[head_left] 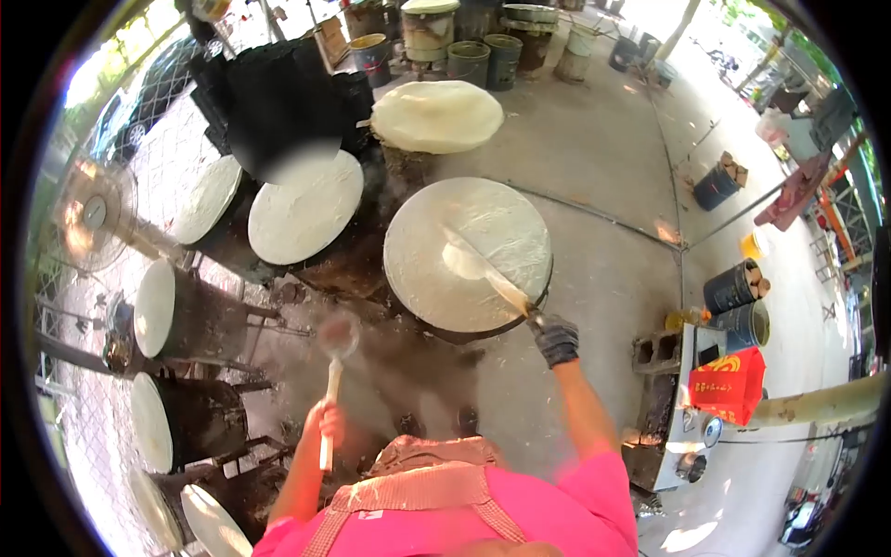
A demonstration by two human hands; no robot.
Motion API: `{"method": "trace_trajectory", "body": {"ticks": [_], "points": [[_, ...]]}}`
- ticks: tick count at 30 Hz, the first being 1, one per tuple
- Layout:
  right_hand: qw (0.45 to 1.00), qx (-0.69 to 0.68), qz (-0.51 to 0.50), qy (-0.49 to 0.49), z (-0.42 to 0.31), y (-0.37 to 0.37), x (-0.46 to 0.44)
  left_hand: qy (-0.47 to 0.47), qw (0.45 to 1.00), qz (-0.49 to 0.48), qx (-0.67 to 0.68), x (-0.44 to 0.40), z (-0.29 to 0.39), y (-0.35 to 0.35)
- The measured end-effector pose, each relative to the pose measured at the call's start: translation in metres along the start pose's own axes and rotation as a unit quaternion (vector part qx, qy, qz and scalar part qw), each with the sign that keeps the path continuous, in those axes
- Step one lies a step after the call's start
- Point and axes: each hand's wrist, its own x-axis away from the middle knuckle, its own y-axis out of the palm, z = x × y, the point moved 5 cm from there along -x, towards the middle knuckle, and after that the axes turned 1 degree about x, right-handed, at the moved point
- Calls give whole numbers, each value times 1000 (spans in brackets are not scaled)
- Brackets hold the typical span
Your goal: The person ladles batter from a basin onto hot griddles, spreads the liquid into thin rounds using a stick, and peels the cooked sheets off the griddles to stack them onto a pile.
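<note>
My right hand [557, 340], in a dark grey glove, is closed round the handle of a long, flat spreader [509, 291]. Its blade lies across the large round griddle [408, 311] in front of me, over a thin pale layer with a thicker whitish patch [464, 261] near the middle. My left hand [325, 422], bare, grips the light wooden handle of a ladle [337, 336]. The ladle's round head is blurred and hangs left of the griddle, apart from it; its contents cannot be made out.
More round pale-topped drum stoves [306, 209] curve round my left side. A large pale sheet [436, 116] lies on a stand ahead. Buckets [467, 61] stand behind it. A fan [96, 212] is at far left. At right, a red bag [729, 385] sits on a side table [676, 450].
</note>
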Motion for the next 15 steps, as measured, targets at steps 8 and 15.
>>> {"method": "trace_trajectory", "body": {"ticks": [8, 15], "points": [[988, -11, -4, 154, 0, 6, 54, 23, 977, 101, -186, -123, 0, 96], [974, 109, 121, 160, -23, 98, 116, 194, 854, 169, -452, -186, -50, 112]]}}
